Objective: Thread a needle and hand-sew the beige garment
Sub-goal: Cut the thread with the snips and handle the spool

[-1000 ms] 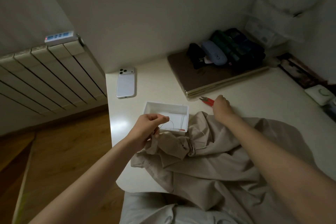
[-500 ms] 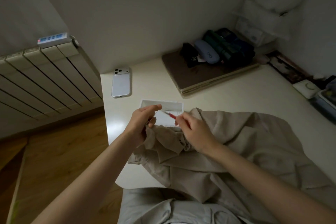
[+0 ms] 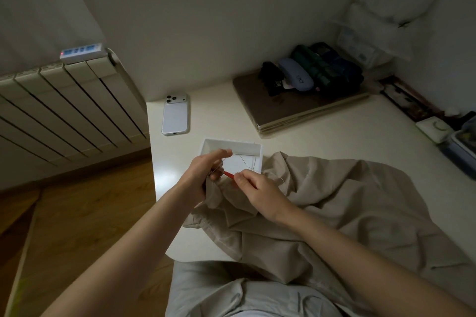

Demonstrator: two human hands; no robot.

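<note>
Right grip: My right hand (image 3: 260,189) is closed narrow on the red snips (image 3: 228,174), thumb and fingers pinching the handle. Only the red end shows past my fingertips, pointing at the other hand.
Left grip: My left hand (image 3: 206,175) has its index finger stretched straight out over the box. Its lower fingers are curled in and pinch a pale thread (image 3: 221,163).
Needle: Too small for me to make out on this dim feed.
Gap between hands: Slight; the tip of the snips sits just beside my left fingers.
Beige garment (image 3: 334,201): It lies crumpled over the near right part of the tabletop (image 3: 322,141) and spills over the near edge onto my lap. A bunched part rises under both hands and touches my left hand's lower fingers.
White box (image 3: 206,145): It is open and sits just behind my hands, nearer the tabletop's left edge. The garment reaches its near right corner, and a thin strand lies inside.
Phone (image 3: 175,117): It lies face down near the far left corner, well apart from the box.
Brown flat pad (image 3: 260,108): It sits at the far edge and carries a pale blue case (image 3: 296,77) and some dark things I cannot identify.
Radiator (image 3: 64,110): It stands on the wall beside the tabletop's left edge.
</note>
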